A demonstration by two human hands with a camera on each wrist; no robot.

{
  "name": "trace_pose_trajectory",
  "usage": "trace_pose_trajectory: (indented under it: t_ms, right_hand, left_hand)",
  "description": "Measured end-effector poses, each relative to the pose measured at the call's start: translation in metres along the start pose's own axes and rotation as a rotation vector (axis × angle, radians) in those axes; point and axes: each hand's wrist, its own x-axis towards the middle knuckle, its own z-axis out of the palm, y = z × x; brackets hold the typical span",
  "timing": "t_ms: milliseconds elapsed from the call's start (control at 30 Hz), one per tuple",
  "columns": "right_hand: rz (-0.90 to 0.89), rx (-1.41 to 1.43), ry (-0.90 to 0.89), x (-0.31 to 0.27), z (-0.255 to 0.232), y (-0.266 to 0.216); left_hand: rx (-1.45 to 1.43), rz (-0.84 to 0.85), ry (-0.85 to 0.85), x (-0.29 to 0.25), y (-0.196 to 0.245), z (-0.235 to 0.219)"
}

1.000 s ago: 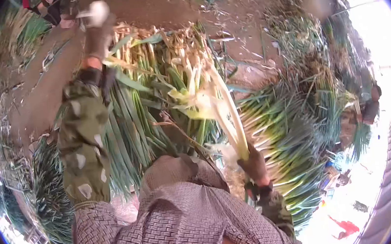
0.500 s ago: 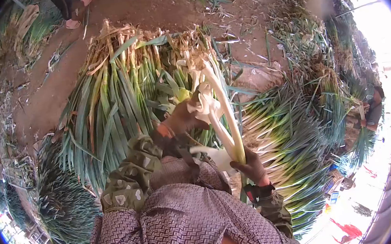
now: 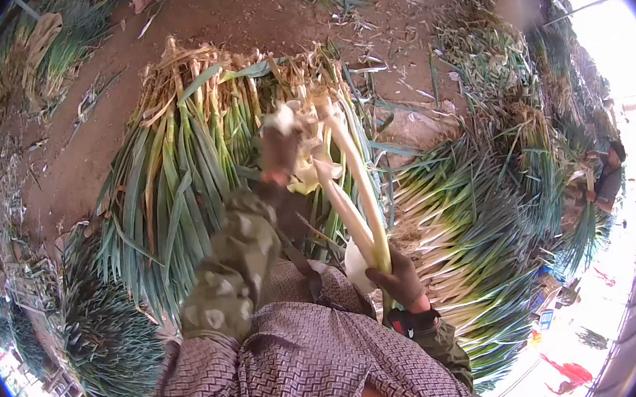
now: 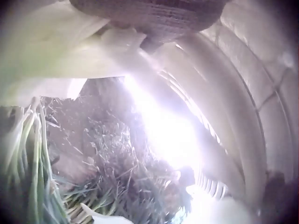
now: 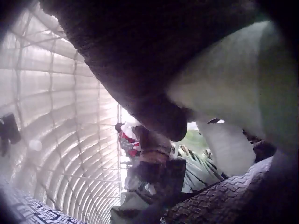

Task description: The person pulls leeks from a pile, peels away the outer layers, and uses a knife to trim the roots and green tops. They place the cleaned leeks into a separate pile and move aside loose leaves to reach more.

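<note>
My gloved right hand [image 3: 400,277] grips two pale leek stalks [image 3: 367,185] low down, thumb across them; a white layer [image 3: 358,268] hangs beside it. In the right wrist view the dark glove [image 5: 135,60] wraps a thick pale stalk [image 5: 229,79]. My left hand [image 3: 282,149], blurred, is left of the stalks' upper part, pinching a white scrap [image 3: 284,117]; its fingers are partly hidden. The left wrist view has the glove [image 4: 154,18] above pale green leaf layers [image 4: 65,56]. Torn yellow-green leaf [image 3: 304,178] lies between hand and stalks.
A heap of untrimmed leeks [image 3: 189,150] spreads ahead and left. Pale-stemmed leeks [image 3: 447,247] lie in rows at right, with a dark green pile [image 3: 99,330] at lower left. Scraps litter the soil [image 3: 252,15]. Another person [image 3: 609,176] is at far right.
My left hand came in from the upper left to the stalks, then moved slightly up and left with a white scrap. My right hand keeps its grip, the stalks shifting a little left.
</note>
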Motion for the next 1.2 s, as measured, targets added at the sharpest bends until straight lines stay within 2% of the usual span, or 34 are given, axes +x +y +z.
trace_pose_trajectory:
  t_ms: [33,67,167,200,267,300,400,433,467,500,567,600,633,733,800,867,933,1000,1033,1100,1133,1200]
  right_hand:
    - [-0.055,-0.011,0.063,-0.004,-0.001,0.010]
    - [-0.004,0.067,0.040,-0.016,-0.008,0.002]
    - [-0.011,0.199,0.117,-0.037,-0.026,0.027]
    - [-0.004,0.120,0.123,-0.036,-0.036,0.036]
    - [0.040,0.223,0.107,-0.027,-0.042,0.026]
    - [0.086,0.227,0.075,-0.021,-0.045,0.020]
    - [-0.033,0.195,0.089,-0.007,-0.039,0.011]
    - [0.013,0.239,0.073,-0.007,-0.038,0.008]
    - [0.011,0.230,0.058,-0.007,-0.037,0.002]
    - [0.008,0.219,0.045,-0.007,-0.036,-0.004]
    - [-0.047,0.170,0.011,-0.004,-0.037,-0.006]
    - [-0.051,0.124,0.027,-0.004,-0.034,-0.007]
    - [-0.071,0.079,0.038,-0.001,-0.029,-0.009]
    - [-0.163,0.064,0.011,0.018,-0.016,-0.017]
    - [-0.140,0.058,-0.009,0.021,-0.009,-0.033]
    - [-0.123,0.026,0.008,0.024,-0.004,-0.035]
    - [-0.175,0.018,0.026,0.029,0.002,-0.027]
    - [-0.164,0.000,0.058,0.021,0.001,-0.035]
    - [-0.144,-0.010,0.063,0.016,-0.001,-0.036]
    - [-0.131,-0.011,0.078,0.009,-0.001,-0.051]
    - [-0.153,-0.015,0.098,0.005,-0.002,-0.059]
    - [-0.185,-0.025,0.137,-0.005,-0.005,-0.073]
  left_hand:
    - [-0.518,-0.296,-0.191,0.038,0.016,-0.041]
    - [-0.465,-0.290,-0.267,0.070,0.020,-0.067]
    - [-0.058,0.123,-0.302,0.144,0.033,-0.151]
    - [0.006,0.229,-0.309,0.152,0.038,-0.163]
    - [-0.024,0.339,-0.409,0.129,0.042,-0.150]
    - [-0.150,0.285,-0.507,0.095,0.042,-0.130]
    - [-0.639,-0.107,-0.751,0.003,0.061,-0.074]
    - [-0.654,-0.063,-0.713,-0.018,0.046,-0.054]
    - [-0.312,0.536,-0.478,-0.024,0.047,-0.045]
    - [-0.453,0.380,-0.552,-0.039,0.038,-0.032]
    - [-0.511,0.206,-0.699,-0.060,0.040,-0.024]
    - [-0.421,0.190,-0.766,-0.063,0.049,-0.029]
    - [-0.494,0.060,-0.804,-0.065,0.060,-0.030]
    - [-0.795,-0.221,-0.414,-0.075,0.096,-0.023]
    - [-0.257,0.068,-0.268,-0.073,0.044,0.024]
    - [-0.232,0.143,-0.040,-0.049,0.033,0.043]
    - [-0.307,0.109,-0.081,-0.015,0.036,0.026]
    - [-0.280,0.228,0.039,0.024,0.042,0.018]
    - [-0.095,0.330,0.054,0.041,0.045,0.001]
    - [-0.083,0.353,0.125,0.067,0.069,-0.016]
    - [-0.261,0.273,0.180,0.074,0.099,-0.023]
    - [-0.285,0.190,0.077,0.098,0.121,-0.031]
